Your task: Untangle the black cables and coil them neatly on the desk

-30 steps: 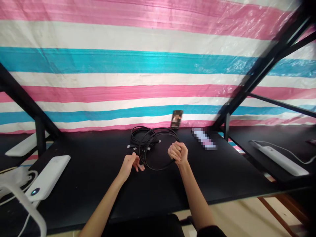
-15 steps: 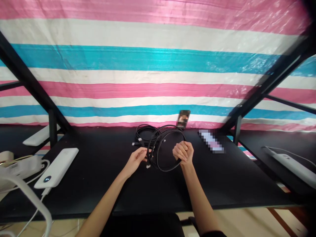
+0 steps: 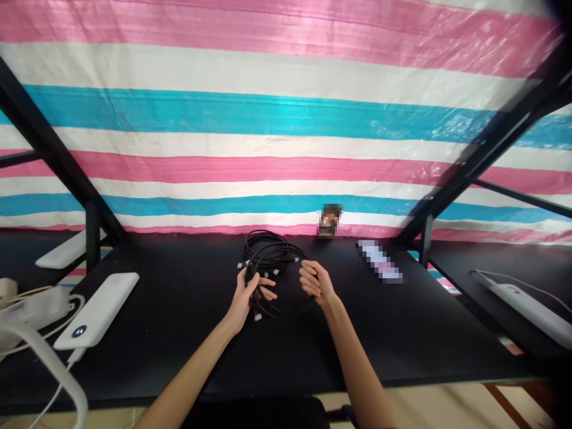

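Observation:
A looped black cable [image 3: 286, 243] hangs between my two hands, just above the black table [image 3: 179, 333]. My left hand [image 3: 245, 296] grips the left side of the loops, thumb over the strands and some fingers reaching through the ring. On the right side, my right hand [image 3: 318, 282] is closed around the cable with its fingers curled. A pale connector [image 3: 258, 317] dangles below my left hand. Behind the held loops, more coiled black cable [image 3: 259, 235] with several light connector ends lies on the table.
On the left lies a white power bank [image 3: 100, 310] with a cord plugged in, beside a white power strip [image 3: 40, 310]. A blurred-out phone-like slab [image 3: 379, 261] lies at right, and a small pixelated item [image 3: 329, 221] stands by the striped sheet [image 3: 223, 143]. Black frame bars [image 3: 429, 208] flank the table.
My left hand has come round the left side of the cable loops. The ring has tilted flatter and lower, and my right hand has shifted slightly left.

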`<state>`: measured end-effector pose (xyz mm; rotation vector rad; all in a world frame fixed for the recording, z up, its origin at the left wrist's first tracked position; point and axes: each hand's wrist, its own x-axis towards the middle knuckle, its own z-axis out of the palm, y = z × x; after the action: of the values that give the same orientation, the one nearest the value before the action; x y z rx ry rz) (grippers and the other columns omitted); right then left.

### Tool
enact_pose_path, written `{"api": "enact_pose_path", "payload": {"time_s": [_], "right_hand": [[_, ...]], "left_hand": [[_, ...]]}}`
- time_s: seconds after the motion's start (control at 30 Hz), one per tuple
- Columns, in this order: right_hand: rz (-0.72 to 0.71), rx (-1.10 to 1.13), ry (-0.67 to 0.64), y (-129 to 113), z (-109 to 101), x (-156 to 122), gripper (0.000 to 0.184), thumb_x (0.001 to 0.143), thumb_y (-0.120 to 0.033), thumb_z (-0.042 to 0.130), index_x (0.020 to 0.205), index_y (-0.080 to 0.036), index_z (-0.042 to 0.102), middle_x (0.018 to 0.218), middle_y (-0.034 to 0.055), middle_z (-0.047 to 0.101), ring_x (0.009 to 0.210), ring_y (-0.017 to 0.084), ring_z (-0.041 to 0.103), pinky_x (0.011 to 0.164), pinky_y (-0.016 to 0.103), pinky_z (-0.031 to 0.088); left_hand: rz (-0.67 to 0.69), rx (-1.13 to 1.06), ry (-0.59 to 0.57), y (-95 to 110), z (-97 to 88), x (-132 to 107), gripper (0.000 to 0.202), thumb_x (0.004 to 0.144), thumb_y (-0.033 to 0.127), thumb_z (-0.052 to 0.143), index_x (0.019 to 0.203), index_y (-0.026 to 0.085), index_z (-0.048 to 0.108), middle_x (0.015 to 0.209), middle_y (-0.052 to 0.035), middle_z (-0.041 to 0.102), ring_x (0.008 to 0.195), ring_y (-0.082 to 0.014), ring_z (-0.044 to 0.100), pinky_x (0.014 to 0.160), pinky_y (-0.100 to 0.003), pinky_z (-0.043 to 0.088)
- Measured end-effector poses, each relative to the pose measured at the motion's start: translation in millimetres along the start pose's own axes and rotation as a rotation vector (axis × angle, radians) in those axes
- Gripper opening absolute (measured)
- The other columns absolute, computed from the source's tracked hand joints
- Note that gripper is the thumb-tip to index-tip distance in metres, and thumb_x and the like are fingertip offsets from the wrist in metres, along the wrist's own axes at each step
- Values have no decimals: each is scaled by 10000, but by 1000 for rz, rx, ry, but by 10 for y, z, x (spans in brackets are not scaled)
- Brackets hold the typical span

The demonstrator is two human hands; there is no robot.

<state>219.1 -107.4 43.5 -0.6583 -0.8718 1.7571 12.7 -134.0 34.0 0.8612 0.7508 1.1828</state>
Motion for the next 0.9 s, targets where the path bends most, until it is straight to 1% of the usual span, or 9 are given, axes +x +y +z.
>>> {"api": "enact_pose_path", "payload": {"time_s": [0.07,0.13,0.2,0.27,0.43,0.57,0.67,0.77,0.9], "right_hand": [[19,-58,14,35,55,4,423,751,-392,624,531,-217,308,338,-123,256,257,28,99,192,125,136],[25,-117,38,84,115,9,330,768,-399,619,600,-206,411,355,-126,283,261,32,130,199,123,154],[7,-174,79,136,162,20,231,777,-395,626,760,-195,512,385,-131,327,265,36,171,207,122,192],[-37,-230,139,177,181,36,308,775,-395,645,984,-198,536,433,-132,397,268,37,228,217,122,242],[-114,-365,254,182,141,53,623,796,-427,652,1331,-254,385,574,-93,548,293,49,407,237,128,325],[-81,-518,141,130,141,-3,581,770,-398,694,1301,-257,506,893,12,642,375,36,496,273,142,372],[-37,-720,47,110,163,-48,529,766,-378,700,1263,-254,570,1168,83,603,396,19,514,294,150,383],[-40,-845,43,111,168,-59,483,805,-408,655,1246,-218,602,928,58,679,337,20,460,293,153,370],[-44,-885,54,125,155,-43,470,845,-453,590,1231,-188,624,623,-20,605,306,35,415,272,143,323]], "left_hand": [[-8,-1,28,-23,-2,4,540,751,485,698,1096,175,423,710,-14,686,530,-170,645,526,-247,476],[-24,-15,55,-25,-25,19,490,753,495,690,1041,163,473,516,70,564,384,-108,536,417,-192,386],[-45,-37,71,-5,-65,38,441,742,524,685,924,167,500,397,132,377,275,-53,349,339,-167,271],[-74,-56,60,29,-113,52,432,721,544,692,827,178,488,370,152,267,256,-28,197,307,-163,192],[-238,-33,-90,87,-203,45,395,708,488,727,769,181,486,371,144,269,270,-23,143,284,-158,155],[-351,18,-199,54,-210,30,387,718,459,729,720,190,451,366,131,312,256,-26,155,267,-165,143],[-346,42,-206,36,-197,30,411,732,482,704,693,199,408,372,132,312,254,-23,157,268,-162,145],[-327,65,-197,62,-183,32,446,748,499,673,637,202,360,371,130,287,256,-19,168,275,-162,160],[-320,115,-198,111,-175,26,414,765,483,655,643,201,378,371,126,301,252,-28,220,285,-166,213]]}}
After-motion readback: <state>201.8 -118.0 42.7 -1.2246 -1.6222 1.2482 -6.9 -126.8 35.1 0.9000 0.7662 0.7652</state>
